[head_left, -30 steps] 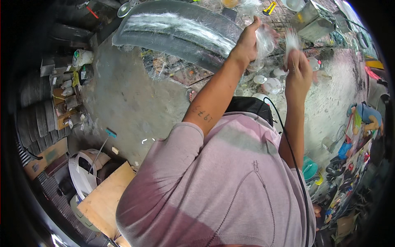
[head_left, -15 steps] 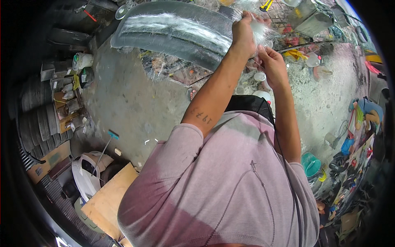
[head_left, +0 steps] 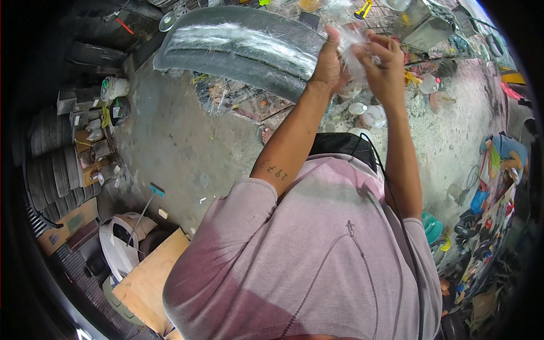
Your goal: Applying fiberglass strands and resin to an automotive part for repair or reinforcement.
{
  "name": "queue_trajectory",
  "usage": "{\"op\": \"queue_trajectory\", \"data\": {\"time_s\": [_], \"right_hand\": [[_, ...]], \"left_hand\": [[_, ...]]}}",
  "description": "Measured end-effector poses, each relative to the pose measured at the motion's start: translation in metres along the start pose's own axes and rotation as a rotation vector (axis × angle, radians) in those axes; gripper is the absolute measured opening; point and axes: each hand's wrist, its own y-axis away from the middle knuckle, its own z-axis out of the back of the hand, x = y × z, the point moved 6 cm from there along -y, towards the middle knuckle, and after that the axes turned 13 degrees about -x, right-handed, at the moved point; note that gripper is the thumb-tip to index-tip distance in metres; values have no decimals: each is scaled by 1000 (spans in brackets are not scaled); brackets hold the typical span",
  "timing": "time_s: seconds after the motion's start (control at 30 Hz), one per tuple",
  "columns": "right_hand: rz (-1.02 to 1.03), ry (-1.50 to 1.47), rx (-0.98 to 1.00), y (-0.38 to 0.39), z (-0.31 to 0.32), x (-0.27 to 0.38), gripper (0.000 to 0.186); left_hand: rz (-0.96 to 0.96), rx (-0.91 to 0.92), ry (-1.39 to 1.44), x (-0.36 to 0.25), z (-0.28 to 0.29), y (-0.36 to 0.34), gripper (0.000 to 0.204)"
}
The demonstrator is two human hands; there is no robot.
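My left hand is wrapped round the side of a loose clump of fine white fibre strands, just right of a long curved grey moulded piece. My right hand has its fingers curled on the same clump, pulled close to the left hand. The moulded piece lies on a cluttered mesh-topped surface, with a band of white fibres along it. A yellow cutter lies beyond my hands. The fibres and my fingers partly hide one another.
A metal container and a plastic jug are at right. A person in blue crouches among clutter at far right, near a teal bucket. A broom and plywood sheet lie lower left; stacked panels line the left.
My right hand first moved left to the clump in my left hand, then rose higher along it, its fingers now curled over the fibres. My left hand shifted slightly left.
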Motion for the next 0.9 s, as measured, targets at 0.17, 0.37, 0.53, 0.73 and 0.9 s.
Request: {"op": "queue_trajectory", "data": {"time_s": [0.17,0.37,0.53,0.73,0.9], "right_hand": [[158,276,-251,15,3,37,47],[-615,-375,258,45,-18,-14,30],[-698,-514,183,46,-8,-1,24],[-630,-460,136,62,11,-16,20],[-540,-645,-97,46,45,10,23]], "left_hand": [[133,-334,4,1,43,-9,22],[17,-361,5,-9,30,1,19],[77,-98,7,-9,-4,11,27],[147,-288,-16,17,20,-18,17],[-38,-264,35,-31,26,-40,17]]}}
